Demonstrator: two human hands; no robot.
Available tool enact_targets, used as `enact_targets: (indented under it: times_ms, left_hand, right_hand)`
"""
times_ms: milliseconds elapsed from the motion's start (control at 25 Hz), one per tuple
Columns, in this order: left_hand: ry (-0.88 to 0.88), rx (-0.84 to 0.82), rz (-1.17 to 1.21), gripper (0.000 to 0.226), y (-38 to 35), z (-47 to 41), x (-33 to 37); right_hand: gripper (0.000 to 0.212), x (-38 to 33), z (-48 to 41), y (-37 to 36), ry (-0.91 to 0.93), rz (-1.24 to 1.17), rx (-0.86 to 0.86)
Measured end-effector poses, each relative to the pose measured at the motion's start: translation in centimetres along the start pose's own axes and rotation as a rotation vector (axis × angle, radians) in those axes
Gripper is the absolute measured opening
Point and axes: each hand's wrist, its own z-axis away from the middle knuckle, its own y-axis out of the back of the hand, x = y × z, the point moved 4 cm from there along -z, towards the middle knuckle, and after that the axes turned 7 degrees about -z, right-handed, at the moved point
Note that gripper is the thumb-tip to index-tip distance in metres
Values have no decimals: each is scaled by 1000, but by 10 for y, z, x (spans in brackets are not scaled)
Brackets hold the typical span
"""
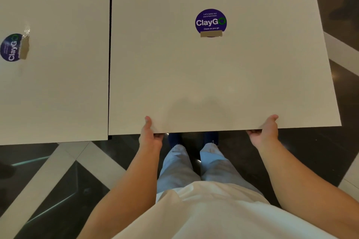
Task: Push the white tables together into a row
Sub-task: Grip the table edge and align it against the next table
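Both hands, left (151, 135) and right (266, 131), grip the white table (213, 75) edge above dark, pale-striped floor (64, 186), its neighbour (54, 64) leftward across a slim gap.

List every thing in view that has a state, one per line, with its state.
Right table: gripped at its near edge by both hands, side edge almost against the left table, near edges not flush.
Left table: untouched.
Left hand: clasped on the right table's edge.
Right hand: clasped on the same edge.
Right sticker: upright, taped.
Left sticker: sideways, taped.
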Motion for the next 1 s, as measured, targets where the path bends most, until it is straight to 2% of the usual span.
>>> enact_targets:
  times_ms: [240,440,760,1000]
  left_hand:
    - [-36,1,16,40,3,-5,-2]
    - [-25,-6,32,44,8,-4,-9]
    - [-45,-13,21,45,13,-5,-8]
    - [-56,-11,21,41,13,-7,-5]
  right_hand:
    - [43,-2,-2,4,10,3,-32]
    - [36,-4,-2,9,7,29,-29]
    - [45,1,3,12,7,33,-33]
    - [33,4,7,10,8,36,-19]
